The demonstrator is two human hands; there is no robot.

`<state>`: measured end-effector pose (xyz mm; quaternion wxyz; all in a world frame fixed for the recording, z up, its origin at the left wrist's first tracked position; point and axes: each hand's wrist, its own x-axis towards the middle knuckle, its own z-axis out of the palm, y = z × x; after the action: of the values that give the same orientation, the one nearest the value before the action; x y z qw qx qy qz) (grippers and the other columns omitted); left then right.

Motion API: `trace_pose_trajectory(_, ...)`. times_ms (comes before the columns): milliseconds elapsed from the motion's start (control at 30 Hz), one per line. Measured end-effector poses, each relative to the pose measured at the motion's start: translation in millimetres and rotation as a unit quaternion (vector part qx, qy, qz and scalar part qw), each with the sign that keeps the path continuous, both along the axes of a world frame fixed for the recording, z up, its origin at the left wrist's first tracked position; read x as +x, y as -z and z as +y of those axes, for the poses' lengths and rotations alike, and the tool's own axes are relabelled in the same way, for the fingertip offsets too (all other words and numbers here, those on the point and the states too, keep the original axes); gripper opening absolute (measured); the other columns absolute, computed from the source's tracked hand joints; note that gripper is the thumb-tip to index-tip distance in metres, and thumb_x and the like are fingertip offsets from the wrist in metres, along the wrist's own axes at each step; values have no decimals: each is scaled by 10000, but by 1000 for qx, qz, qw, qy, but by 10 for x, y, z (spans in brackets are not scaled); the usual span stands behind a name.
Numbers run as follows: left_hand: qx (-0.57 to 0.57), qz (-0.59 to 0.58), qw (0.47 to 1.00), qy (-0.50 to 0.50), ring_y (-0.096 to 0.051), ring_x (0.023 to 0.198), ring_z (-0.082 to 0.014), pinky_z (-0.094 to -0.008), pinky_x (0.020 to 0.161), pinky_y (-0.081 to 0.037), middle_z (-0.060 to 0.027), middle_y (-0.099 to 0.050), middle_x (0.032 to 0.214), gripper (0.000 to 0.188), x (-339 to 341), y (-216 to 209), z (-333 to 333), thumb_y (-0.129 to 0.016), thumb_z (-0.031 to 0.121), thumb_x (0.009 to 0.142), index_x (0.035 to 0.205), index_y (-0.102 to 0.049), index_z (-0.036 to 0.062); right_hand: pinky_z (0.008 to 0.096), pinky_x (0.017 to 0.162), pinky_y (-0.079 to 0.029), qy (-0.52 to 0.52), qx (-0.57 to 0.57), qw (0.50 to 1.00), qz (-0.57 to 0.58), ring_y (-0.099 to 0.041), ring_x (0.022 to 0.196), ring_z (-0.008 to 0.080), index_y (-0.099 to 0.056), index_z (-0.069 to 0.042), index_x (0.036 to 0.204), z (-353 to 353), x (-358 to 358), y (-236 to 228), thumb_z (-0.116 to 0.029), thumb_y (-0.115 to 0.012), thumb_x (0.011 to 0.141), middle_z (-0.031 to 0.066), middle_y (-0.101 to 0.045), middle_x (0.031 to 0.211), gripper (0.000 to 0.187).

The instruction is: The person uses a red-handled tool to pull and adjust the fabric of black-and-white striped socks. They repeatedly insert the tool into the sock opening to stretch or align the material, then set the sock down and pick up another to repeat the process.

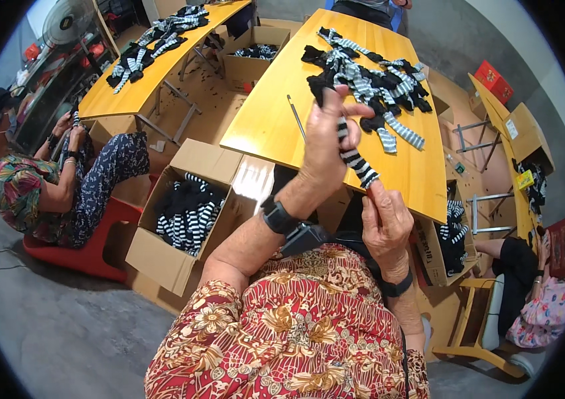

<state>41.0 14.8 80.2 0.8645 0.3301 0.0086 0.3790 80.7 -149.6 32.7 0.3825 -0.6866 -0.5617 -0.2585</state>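
Observation:
A black-and-white striped knit sock (361, 167) is stretched slantwise between my two hands, over the near edge of the yellow table. My left hand (326, 143) is closed around its upper part, partly hiding it. At the sock's lower, white-edged end, my right hand (389, 229) grips with its fingers against the cuff. Whether a fingertip is inside the cuff I cannot tell. Beyond my hands, a loose heap of black and grey-striped socks (362, 76) covers the far part of the table (262, 123). A thin grey rod (296, 116) lies left of my left hand.
An open cardboard box (212, 159) of striped socks stands to my left, another box (432, 253) to my right. At left a person (33, 179) sits on a red chair (89, 256) by a second table (136, 96). Another person (529, 292) sits at right; someone stands beyond the table.

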Motion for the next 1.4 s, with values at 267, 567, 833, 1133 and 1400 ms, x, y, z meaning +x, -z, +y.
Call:
trace_pose_trajectory(267,-176,-201,964,-8,-594,960,-210,-288,780,-553,-122,-601,1078,249,53,18,594,-447,270,997,1040,-532,39,344,644,-486,-28,-36,999,6,-557,715,252,-565,-6,1265,-152,-177,-1,41,-619,786,92,-539,815,484)
trace_pose_trajectory(567,-72,-132,988,27,-625,1000,-193,-240,813,-569,-173,-587,1148,269,147,68,316,-575,72,923,1168,-483,14,348,637,-486,32,-32,999,23,-564,699,239,-561,-12,1271,-66,-193,-17,34,-609,801,94,-554,819,474)
trace_pose_trajectory(833,217,24,975,44,-658,951,-176,-287,801,-559,-155,-644,1091,371,-30,217,460,-509,257,978,1232,-504,-13,329,602,-470,2,11,994,107,-553,642,223,-584,-12,1237,-98,-139,-109,53,-593,817,105,-569,775,425)
trace_pose_trajectory(1133,274,52,956,89,-664,923,-163,-277,781,-551,-121,-680,1001,317,-76,251,170,-500,271,986,1136,-553,-3,345,588,-473,34,36,996,72,-582,661,234,-603,15,1163,-39,-94,-117,35,-598,832,130,-575,787,331)
trace_pose_trajectory(1400,183,-26,978,97,-658,984,-203,-309,839,-542,-159,-635,1124,390,-188,167,184,-489,272,987,1266,-473,0,300,626,-478,-53,45,977,203,-580,683,190,-602,22,1156,-156,-5,-116,17,-592,847,110,-602,832,309)
